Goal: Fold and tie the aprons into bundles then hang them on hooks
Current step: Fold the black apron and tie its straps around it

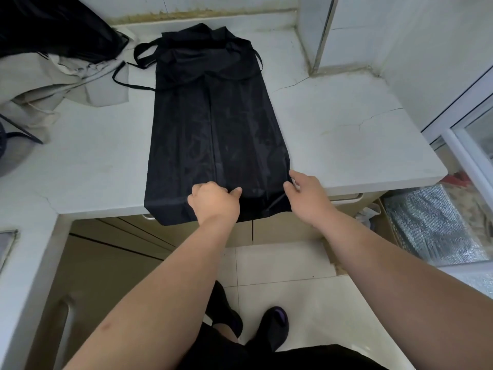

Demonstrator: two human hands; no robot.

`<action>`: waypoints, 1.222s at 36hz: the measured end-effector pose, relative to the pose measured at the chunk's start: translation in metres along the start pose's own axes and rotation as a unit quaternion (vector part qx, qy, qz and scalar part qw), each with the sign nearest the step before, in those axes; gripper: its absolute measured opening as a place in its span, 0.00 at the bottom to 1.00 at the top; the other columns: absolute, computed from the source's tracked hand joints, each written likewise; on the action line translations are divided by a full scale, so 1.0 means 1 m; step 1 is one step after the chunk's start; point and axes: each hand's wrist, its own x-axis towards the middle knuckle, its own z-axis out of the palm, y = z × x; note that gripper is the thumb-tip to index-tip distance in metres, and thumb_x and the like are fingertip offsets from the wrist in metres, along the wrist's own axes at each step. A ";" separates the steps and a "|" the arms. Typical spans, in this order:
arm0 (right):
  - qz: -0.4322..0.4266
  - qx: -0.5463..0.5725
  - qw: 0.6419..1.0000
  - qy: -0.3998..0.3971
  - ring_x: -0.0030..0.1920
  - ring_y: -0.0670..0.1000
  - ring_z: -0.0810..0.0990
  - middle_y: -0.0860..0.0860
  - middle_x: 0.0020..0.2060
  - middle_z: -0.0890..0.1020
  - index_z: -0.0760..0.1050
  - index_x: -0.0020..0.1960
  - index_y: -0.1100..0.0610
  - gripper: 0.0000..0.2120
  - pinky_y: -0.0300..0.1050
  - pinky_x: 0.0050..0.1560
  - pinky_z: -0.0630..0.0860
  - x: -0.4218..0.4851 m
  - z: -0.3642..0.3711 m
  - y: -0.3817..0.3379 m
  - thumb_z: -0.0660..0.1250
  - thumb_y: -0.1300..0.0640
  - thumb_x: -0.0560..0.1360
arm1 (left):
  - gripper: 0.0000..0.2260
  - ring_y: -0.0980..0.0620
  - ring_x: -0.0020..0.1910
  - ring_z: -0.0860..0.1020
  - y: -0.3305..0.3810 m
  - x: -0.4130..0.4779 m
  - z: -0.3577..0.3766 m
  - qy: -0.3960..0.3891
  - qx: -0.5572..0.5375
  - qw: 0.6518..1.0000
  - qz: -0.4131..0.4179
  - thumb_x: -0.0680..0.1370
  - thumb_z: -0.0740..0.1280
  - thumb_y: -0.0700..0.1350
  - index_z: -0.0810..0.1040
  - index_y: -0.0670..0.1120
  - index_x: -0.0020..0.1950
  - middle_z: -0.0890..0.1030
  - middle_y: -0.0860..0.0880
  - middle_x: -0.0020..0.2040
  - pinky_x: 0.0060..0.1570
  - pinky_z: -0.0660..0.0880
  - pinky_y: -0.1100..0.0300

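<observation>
left hand (213, 200): curled, pinching apron (216, 124) hem at centre seam
right hand (306, 190): pinches hem corner, just right of it
apron: runs away from both grips along counter (346, 145)

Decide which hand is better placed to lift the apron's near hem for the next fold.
Left. The left hand pinches the apron at mid-hem; the right hand sits at its corner, grip unclear.

The apron (216, 134) is plain black, and its straps (133, 87) are black too. The bench (333, 134) beneath the apron is off-white with thin dark cracks. Left of the apron lies a cream cloth (53, 86), with a black heap (53, 25) beyond it. Below the apron the cabinet fronts (120, 236) are tan and the floor tiles (293, 263) glossy cream. To its right is a silver quilted sheet (426, 225).
</observation>
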 end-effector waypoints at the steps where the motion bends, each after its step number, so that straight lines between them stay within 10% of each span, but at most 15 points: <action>1: 0.005 0.001 1.000 0.002 0.36 0.46 0.66 0.49 0.42 0.68 0.73 0.49 0.47 0.11 0.37 0.40 0.65 -0.001 -0.001 -0.002 0.52 0.54 0.81 | 0.14 0.43 0.59 0.70 -0.001 0.000 0.001 0.006 0.003 1.000 0.001 0.76 0.68 0.55 0.79 0.46 0.37 0.77 0.44 0.52 0.60 0.65 0.56; 6: 0.010 0.008 1.000 0.002 0.66 0.53 0.70 0.52 0.68 0.72 0.66 0.72 0.57 0.19 0.39 0.60 0.64 -0.008 -0.010 -0.009 0.50 0.57 0.82 | 0.11 0.42 0.56 0.74 0.001 0.010 0.001 -0.008 -0.005 0.999 -0.036 0.75 0.70 0.52 0.79 0.44 0.43 0.77 0.45 0.53 0.60 0.71 0.52; 15: 0.022 0.041 0.999 0.022 0.61 0.51 0.72 0.55 0.64 0.72 0.65 0.72 0.56 0.22 0.38 0.54 0.66 -0.008 -0.008 -0.012 0.61 0.61 0.79 | 0.13 0.43 0.53 0.77 0.006 0.020 -0.005 -0.065 -0.023 0.994 -0.084 0.74 0.70 0.50 0.74 0.42 0.48 0.79 0.43 0.54 0.57 0.74 0.52; 21: 0.009 -0.020 1.000 0.009 0.66 0.56 0.71 0.57 0.66 0.71 0.63 0.73 0.56 0.27 0.42 0.58 0.68 -0.008 -0.006 -0.017 0.66 0.60 0.77 | 0.06 0.54 0.36 0.71 -0.016 0.020 -0.035 -0.125 -0.121 0.985 -0.019 0.78 0.67 0.45 0.76 0.43 0.45 0.74 0.50 0.38 0.33 0.67 0.64; 27: 0.007 -0.065 0.998 0.014 0.53 0.59 0.78 0.58 0.58 0.74 0.61 0.74 0.53 0.29 0.49 0.54 0.76 -0.008 -0.002 -0.022 0.66 0.53 0.75 | 0.07 0.52 0.42 0.74 -0.021 0.019 -0.030 -0.095 -0.075 0.992 0.034 0.76 0.71 0.45 0.79 0.43 0.48 0.76 0.51 0.39 0.44 0.69 0.60; 44: -0.157 -0.344 0.925 0.043 0.63 0.57 0.70 0.54 0.64 0.72 0.65 0.72 0.51 0.24 0.49 0.61 0.66 -0.010 0.003 -0.042 0.60 0.49 0.78 | 0.17 0.44 0.60 0.72 -0.040 0.013 -0.030 0.015 -0.024 0.998 0.064 0.77 0.67 0.54 0.74 0.46 0.61 0.71 0.44 0.62 0.56 0.71 0.53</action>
